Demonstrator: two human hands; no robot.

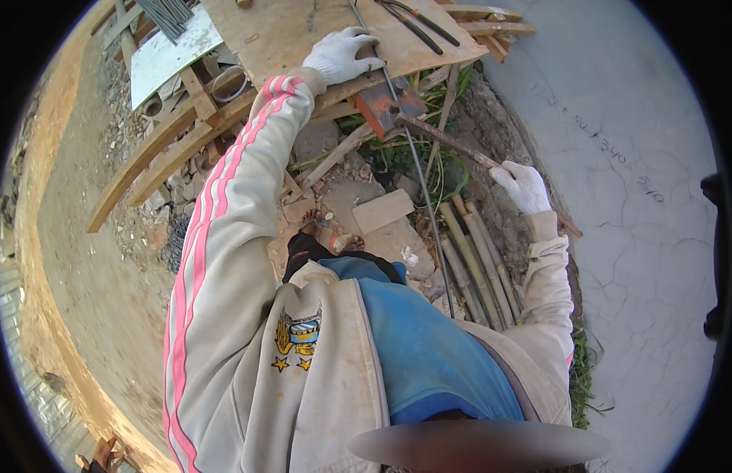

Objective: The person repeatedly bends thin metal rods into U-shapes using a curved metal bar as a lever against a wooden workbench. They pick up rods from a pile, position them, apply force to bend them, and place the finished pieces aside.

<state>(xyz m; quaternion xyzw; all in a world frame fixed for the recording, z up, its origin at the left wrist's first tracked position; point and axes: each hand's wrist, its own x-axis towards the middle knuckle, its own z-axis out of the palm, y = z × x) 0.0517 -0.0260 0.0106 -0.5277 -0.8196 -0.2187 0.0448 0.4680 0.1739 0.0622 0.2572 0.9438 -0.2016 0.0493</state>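
Note:
My left hand (pixel 342 57), in a white knit glove, is at the front edge of a plywood work board (pixel 279 35), its fingers curled about a thin steel rod (pixel 417 162). The rod runs from the far side of the board, over a rusty reddish metal block (pixel 382 109) at the board edge, and down toward my body. My right hand (pixel 525 188), also gloved, is closed round a long rusty bar (pixel 453 142). The far end of this bar meets the rod at the block.
Pincers (pixel 421 24) with orange-and-black handles lie on the board. A bundle of rods (pixel 167 17) rests on a pale sheet (pixel 177 55) at far left. Curved timbers (pixel 153 154), bamboo poles (pixel 480 260) and rubble surround my feet. A cracked grey wall (pixel 618 236) stands at right.

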